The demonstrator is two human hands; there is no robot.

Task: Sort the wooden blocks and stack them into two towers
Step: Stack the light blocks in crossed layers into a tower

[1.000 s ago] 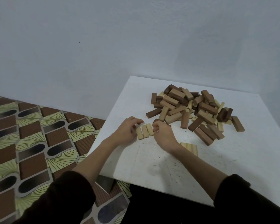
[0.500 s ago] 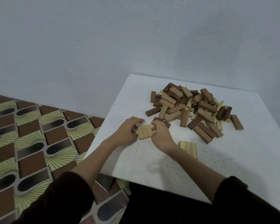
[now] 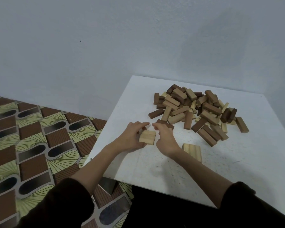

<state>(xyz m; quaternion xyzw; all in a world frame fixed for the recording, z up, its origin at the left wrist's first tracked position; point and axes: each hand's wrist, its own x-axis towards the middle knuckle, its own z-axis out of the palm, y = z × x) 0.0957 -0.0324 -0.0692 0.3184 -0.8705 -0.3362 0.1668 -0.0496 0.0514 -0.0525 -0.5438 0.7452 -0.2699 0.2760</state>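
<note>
On the white desk (image 3: 237, 170) the unsorted pile of wooden blocks (image 3: 196, 109) lies far right, with a finished row (image 3: 192, 149) nearer us. Our left hand (image 3: 132, 137) pinches the pale trio (image 3: 147, 137), probably squaring a tower layer. Our right hand (image 3: 164, 139) curls its fingers beside the trio, contact unclear.

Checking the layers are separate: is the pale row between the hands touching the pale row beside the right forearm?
Apart. The head view shows the right hand lying between the row between the hands and the row beside the forearm.
</note>
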